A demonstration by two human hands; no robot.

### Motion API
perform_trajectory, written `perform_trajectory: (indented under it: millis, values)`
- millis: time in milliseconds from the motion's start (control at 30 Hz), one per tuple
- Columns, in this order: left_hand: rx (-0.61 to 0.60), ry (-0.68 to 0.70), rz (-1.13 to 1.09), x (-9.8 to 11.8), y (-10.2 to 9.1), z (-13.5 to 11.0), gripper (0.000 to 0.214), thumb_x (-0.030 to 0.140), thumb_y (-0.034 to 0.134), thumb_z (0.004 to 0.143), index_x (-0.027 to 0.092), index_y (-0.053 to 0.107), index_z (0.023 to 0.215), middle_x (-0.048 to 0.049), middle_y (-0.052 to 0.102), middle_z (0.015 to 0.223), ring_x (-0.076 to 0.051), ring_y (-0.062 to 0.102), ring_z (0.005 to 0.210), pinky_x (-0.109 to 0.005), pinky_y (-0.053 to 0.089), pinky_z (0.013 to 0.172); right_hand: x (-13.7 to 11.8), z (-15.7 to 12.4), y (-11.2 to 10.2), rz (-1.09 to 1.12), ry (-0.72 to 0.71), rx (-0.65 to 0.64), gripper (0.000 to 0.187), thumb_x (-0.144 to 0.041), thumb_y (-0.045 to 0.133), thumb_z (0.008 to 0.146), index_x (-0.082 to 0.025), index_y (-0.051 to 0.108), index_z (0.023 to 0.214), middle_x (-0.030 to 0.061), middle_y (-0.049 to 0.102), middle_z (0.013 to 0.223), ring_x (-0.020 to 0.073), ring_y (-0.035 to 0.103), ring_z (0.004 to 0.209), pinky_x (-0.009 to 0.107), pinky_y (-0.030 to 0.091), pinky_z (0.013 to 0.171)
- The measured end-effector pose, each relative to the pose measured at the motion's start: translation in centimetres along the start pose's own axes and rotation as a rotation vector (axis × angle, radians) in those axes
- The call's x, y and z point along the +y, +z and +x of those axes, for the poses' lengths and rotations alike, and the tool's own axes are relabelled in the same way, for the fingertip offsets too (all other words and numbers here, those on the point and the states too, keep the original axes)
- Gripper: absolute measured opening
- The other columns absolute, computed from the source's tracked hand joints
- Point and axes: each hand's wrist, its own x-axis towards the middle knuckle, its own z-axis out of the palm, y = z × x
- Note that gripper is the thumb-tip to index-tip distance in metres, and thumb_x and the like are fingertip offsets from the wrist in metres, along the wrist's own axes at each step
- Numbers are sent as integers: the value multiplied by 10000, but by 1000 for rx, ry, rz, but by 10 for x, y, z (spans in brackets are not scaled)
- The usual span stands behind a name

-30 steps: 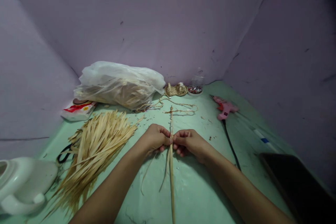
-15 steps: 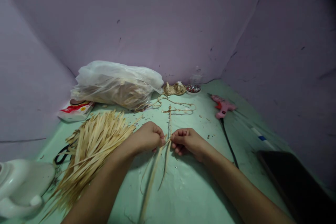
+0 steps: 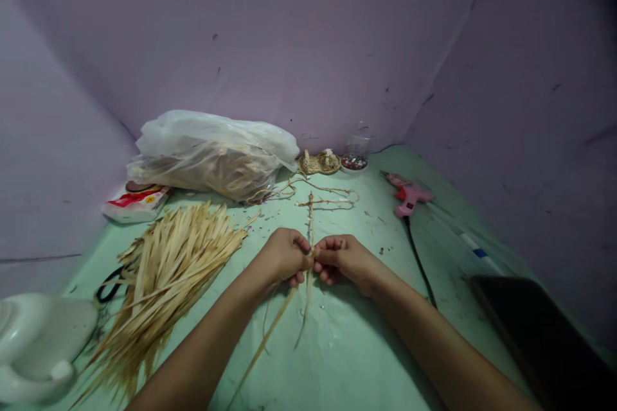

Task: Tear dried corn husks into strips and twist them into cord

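Between my two hands runs a thin braid (image 3: 311, 221) of pale dried plant fibre, stretching away from me over the table. My left hand (image 3: 290, 257) pinches the near end of the braid, fingers curled. Close beside it, my right hand (image 3: 340, 260) pinches the same spot with thumb and forefinger. Loose fibre strands (image 3: 274, 321) trail from under the hands toward me. The exact crossing of the strands is hidden by the fingertips. To the left of my left hand lies a bundle of dried fibre strips (image 3: 178, 270).
A plastic bag (image 3: 216, 154) stands at the back, near a small woven slipper-shaped piece (image 3: 319, 162) and a clear container of beads (image 3: 355, 162). A pink glue gun (image 3: 409, 194), a dark flat device (image 3: 535, 334), a white object (image 3: 48, 327) and a black scissors handle (image 3: 108, 286) lie around the green table.
My left hand has moved right and closed in on the braid beside my right hand. The loose strands have swung, the longest now slanting further left. My right hand has barely moved.
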Motion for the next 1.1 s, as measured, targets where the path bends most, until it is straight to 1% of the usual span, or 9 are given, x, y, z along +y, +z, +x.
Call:
perform_trajectory:
  millis: [100, 267, 400, 500, 633, 733, 900, 1000, 1100]
  values:
    - [-14, 3, -25, 0, -3, 1, 128, 25, 468, 630, 143, 498, 670, 39, 472, 341, -78, 394, 280, -173, 302, 324, -1, 0, -1, -4, -8, -2, 157, -61, 482, 765, -110, 551, 631, -16, 565, 491, 46, 484, 358, 154, 415, 366]
    - [9, -11, -16, -1, -4, 4, 132, 15, 480, 613, 146, 486, 599, 33, 466, 310, -79, 387, 263, -171, 295, 309, 1, 1, -5, 13, -17, -48, 135, -80, 521, 753, -96, 568, 628, -4, 569, 508, 48, 491, 371, 157, 423, 373]
    - [-2, -17, -80, -3, -4, 6, 131, 15, 481, 582, 145, 478, 576, 20, 484, 318, -88, 410, 271, -181, 321, 313, 3, 2, -7, 22, -21, -68, 111, -76, 535, 737, -91, 591, 643, -2, 576, 514, 49, 495, 378, 157, 430, 378]
    - [-30, -3, -132, -6, -5, 8, 116, 28, 505, 571, 142, 483, 578, 17, 500, 337, -89, 430, 290, -181, 338, 319, 2, 1, -6, 31, -14, -57, 101, -65, 545, 725, -95, 585, 638, -4, 574, 503, 50, 493, 371, 158, 431, 374]
    - [-70, 38, -158, -10, -7, 10, 68, 97, 542, 621, 139, 495, 596, 19, 505, 347, -83, 430, 290, -179, 338, 319, -1, 0, -5, 35, -3, -31, 102, -59, 556, 716, -103, 566, 625, -4, 572, 486, 55, 493, 358, 159, 427, 362]
    - [-75, 43, -147, -11, -7, 10, 61, 119, 539, 643, 138, 502, 599, 20, 500, 340, -82, 421, 281, -180, 329, 318, -2, 0, -4, 28, -6, -13, 106, -58, 551, 720, -104, 562, 625, -5, 569, 478, 57, 491, 351, 160, 425, 354]
    - [-5, 55, -111, -7, -6, 9, 80, 103, 563, 606, 135, 505, 561, 41, 457, 323, -59, 365, 282, -175, 276, 320, -1, 0, -4, 20, -6, -13, 109, -43, 528, 719, -96, 568, 632, -2, 571, 486, 55, 496, 357, 159, 430, 360]
    - [34, 48, -92, -4, -6, 7, 67, 100, 567, 585, 135, 518, 557, 59, 412, 310, -48, 319, 286, -178, 236, 326, 0, 1, -5, 36, -15, -28, 86, -62, 556, 707, -96, 568, 628, 1, 574, 490, 58, 500, 361, 163, 433, 366]
    - [61, 40, -47, -3, -7, 5, 42, 102, 559, 569, 134, 532, 561, 63, 392, 314, -52, 316, 298, -184, 212, 339, 0, 1, -5, 41, -18, -21, 83, -63, 566, 694, -101, 566, 620, -2, 572, 481, 59, 495, 355, 166, 428, 362]
